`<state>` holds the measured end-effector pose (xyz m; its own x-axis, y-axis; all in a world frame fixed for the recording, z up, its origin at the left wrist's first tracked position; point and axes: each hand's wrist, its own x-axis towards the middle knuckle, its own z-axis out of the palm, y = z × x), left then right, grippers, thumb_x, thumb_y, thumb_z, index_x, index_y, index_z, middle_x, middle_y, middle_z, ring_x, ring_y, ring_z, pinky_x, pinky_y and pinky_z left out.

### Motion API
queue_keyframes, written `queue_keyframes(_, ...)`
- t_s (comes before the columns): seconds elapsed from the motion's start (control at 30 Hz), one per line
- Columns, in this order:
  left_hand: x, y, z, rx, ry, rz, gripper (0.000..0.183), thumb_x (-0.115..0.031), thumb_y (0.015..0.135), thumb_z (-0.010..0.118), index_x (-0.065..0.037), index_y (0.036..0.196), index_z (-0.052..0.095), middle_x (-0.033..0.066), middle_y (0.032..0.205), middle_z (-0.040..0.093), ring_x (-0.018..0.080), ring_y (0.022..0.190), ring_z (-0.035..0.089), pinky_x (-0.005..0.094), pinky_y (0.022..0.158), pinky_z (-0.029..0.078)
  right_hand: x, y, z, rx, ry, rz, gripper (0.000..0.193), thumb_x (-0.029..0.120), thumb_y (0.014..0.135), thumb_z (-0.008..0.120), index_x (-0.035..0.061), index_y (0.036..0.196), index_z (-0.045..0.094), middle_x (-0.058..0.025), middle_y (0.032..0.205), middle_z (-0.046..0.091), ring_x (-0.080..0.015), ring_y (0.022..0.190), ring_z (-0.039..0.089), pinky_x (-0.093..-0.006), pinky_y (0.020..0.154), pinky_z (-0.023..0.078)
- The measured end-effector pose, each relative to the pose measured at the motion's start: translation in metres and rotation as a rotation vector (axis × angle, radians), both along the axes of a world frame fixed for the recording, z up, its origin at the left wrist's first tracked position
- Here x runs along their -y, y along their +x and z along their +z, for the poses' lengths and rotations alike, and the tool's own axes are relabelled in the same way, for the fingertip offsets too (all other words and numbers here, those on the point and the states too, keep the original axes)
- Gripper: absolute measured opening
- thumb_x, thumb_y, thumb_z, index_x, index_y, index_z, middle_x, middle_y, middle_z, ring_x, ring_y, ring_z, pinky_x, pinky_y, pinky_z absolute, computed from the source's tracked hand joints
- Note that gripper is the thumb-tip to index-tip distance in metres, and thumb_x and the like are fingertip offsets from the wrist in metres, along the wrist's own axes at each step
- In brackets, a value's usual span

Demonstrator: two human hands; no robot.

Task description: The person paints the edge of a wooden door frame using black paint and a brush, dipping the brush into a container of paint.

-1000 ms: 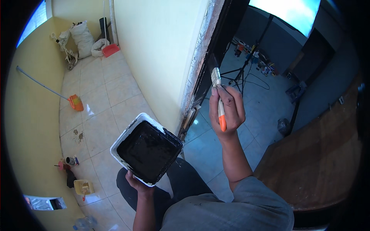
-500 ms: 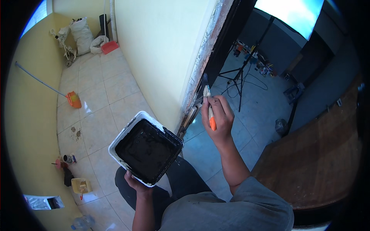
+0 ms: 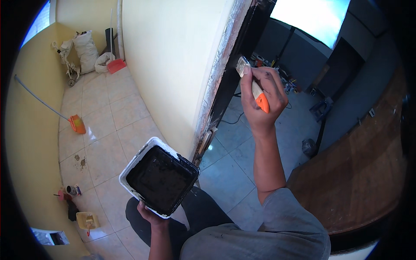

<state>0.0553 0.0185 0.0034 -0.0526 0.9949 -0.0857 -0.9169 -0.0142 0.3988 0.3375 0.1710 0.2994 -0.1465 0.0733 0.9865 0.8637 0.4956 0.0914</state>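
My left hand [image 3: 149, 215] grips the near edge of a square white tub [image 3: 125, 178], its thumb over the rim. Black paint [image 3: 158, 175] lies in the tub and coats its inner walls and right edge. In my right hand [image 3: 268, 97] is a paintbrush [image 3: 261, 99] with an orange-tipped pale handle, fingers closed round it. The brush's bristle end is at the black-painted door frame [image 3: 234, 71], up the frame's height; the bristles are mostly hidden against the dark surface. Bare, rough plaster runs along the frame's left edge, beside the cream wall [image 3: 173, 56].
A brown wooden door [image 3: 346, 173] stands at the right. Beyond the doorway are a bright light panel [image 3: 310, 17] on a stand and scattered items. On the left floor lie an orange dustpan [image 3: 77, 124], a yellow container [image 3: 88, 220] with a brush, and sacks [image 3: 86, 50] farther back.
My right hand has moved up and to the right with the paintbrush, which now sits higher on the door frame. The tub has shifted slightly down and left in view.
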Motion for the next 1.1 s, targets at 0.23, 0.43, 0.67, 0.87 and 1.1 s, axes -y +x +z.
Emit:
queue_keyframes(0.23,0.003,0.005,-0.005,0.003,0.006,0.023,0.074,-0.055,0.096,0.061,-0.006,0.150,0.050,0.0144,0.147,0.059,0.0348,0.132,0.062,0.0509,0.107,0.057,-0.009,0.006,0.010,0.053,0.195,-0.050,0.010,-0.006,0.088,0.078,-0.0033,0.095,0.072,-0.0131,0.088,0.071,-0.0240,0.075,0.072,-0.0315,0.066,0.059)
queue_keyframes(0.43,0.000,-0.001,-0.003,-0.015,0.002,0.025,0.075,-0.056,0.096,0.060,-0.006,0.151,0.050,0.0149,0.146,0.060,0.0349,0.132,0.062,0.0509,0.106,0.057,0.013,-0.003,0.013,-0.009,0.143,-0.063,0.011,-0.006,0.087,0.078,-0.0040,0.096,0.073,-0.0153,0.093,0.071,-0.0243,0.075,0.072,-0.0325,0.064,0.060)
queue_keyframes(0.67,0.004,0.005,0.011,-0.019,0.035,0.031,0.075,-0.057,0.096,0.058,-0.006,0.150,0.051,0.0151,0.146,0.061,0.0348,0.130,0.063,0.0508,0.108,0.055,0.023,-0.002,0.017,-0.052,-0.029,0.009,0.009,-0.006,0.087,0.078,-0.0029,0.093,0.072,-0.0135,0.086,0.070,-0.0235,0.073,0.072,-0.0320,0.063,0.058)
queue_keyframes(0.87,0.004,-0.004,0.001,-0.006,0.012,-0.057,0.077,-0.059,0.096,0.058,-0.006,0.151,0.051,0.0151,0.148,0.060,0.0357,0.132,0.062,0.0507,0.110,0.054,-0.003,-0.018,0.072,0.016,0.272,-0.009,0.007,-0.006,0.088,0.077,-0.0029,0.091,0.071,-0.0121,0.083,0.069,-0.0219,0.070,0.070,-0.0313,0.060,0.055)
queue_keyframes(1.1,0.007,-0.003,0.003,-0.010,-0.005,-0.058,0.082,-0.064,0.095,0.054,-0.009,0.156,0.046,0.0143,0.153,0.056,0.0369,0.136,0.058,0.0530,0.112,0.051,0.005,-0.020,0.097,-0.034,0.243,0.026,0.008,-0.003,0.089,0.076,-0.0029,0.086,0.068,-0.0114,0.082,0.068,-0.0209,0.065,0.068,-0.0318,0.058,0.053)
